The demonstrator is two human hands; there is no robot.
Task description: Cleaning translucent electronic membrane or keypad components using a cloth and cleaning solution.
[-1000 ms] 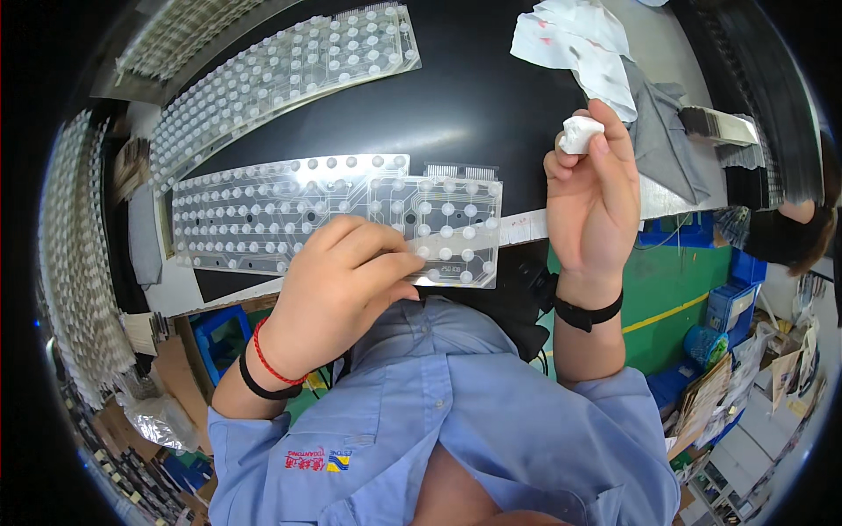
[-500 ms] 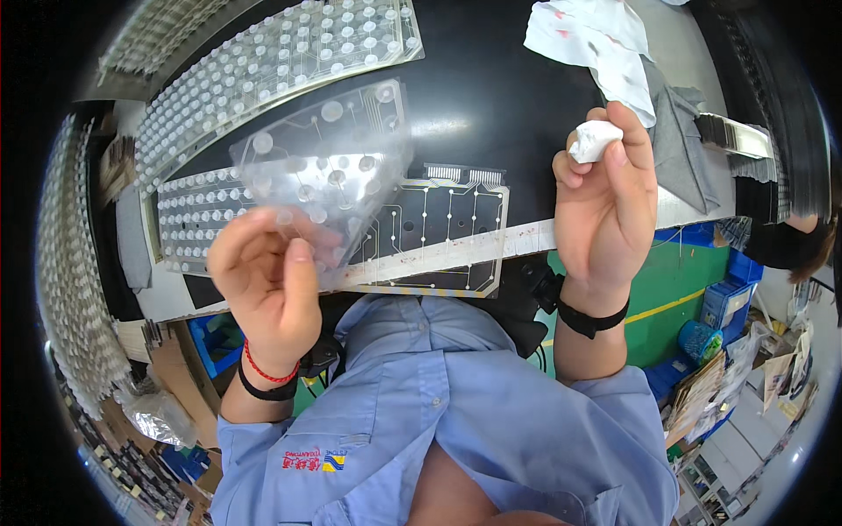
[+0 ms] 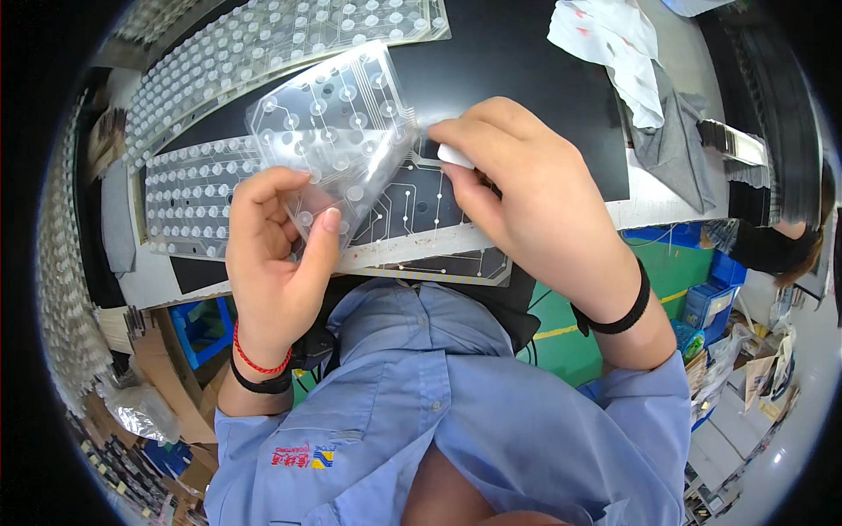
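Observation:
My left hand (image 3: pixel 279 250) is closed on the lower edge of a clear flexible circuit film (image 3: pixel 329 110) with round spots and fine printed lines. The film is raised and tilted over the table. In the fingers of my right hand (image 3: pixel 539 193) is a small white wad (image 3: pixel 453 157), just off the film's right edge; whether they touch I cannot tell. Underneath lies a circuit sheet (image 3: pixel 399 210) with white dots and lines, partly overhanging the table's front edge. At left a flat part with rows of translucent round domes (image 3: pixel 197 202) shows; where it joins the lifted film is hidden.
Another domed sheet stack (image 3: pixel 289 44) lies at the back left. A stained white cloth (image 3: pixel 610 44) and grey cloth (image 3: pixel 671 149) lie at the right of the black mat (image 3: pixel 509 66). Sheet stacks (image 3: pixel 741 140) stand far right, blue bins (image 3: pixel 709 298) below.
My right hand has swung left and turned over, bringing the white wad from the right side to the film's edge. My left hand has shifted slightly right, and the film is tilted differently.

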